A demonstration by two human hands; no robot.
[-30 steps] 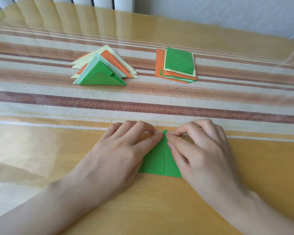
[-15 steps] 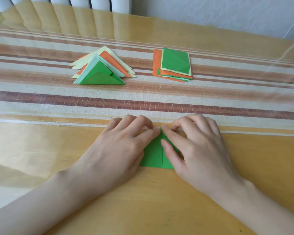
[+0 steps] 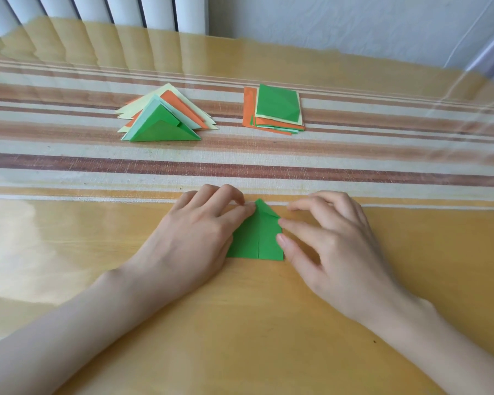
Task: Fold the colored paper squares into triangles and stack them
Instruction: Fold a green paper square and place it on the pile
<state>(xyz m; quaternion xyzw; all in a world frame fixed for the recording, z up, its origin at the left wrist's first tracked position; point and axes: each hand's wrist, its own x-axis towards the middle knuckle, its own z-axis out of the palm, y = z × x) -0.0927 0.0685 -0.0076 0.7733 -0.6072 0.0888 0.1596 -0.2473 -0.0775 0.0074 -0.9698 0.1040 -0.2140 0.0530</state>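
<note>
Green paper (image 3: 254,238) lies at 6 o'clock on our desk (image 3: 69,252), half folded. Our left hand (image 3: 194,240) presses it flat; our right hand (image 3: 334,246) touches its edge, fingers loose. Finished triangles (image 3: 163,118) sit stacked at 11 o'clock. Squares (image 3: 277,109) at 1 o'clock wait, so we think lots is left.

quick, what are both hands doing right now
Left hand: open, pressing the green paper flat.
Right hand: open, touching the paper's right edge, holding nothing.
</note>
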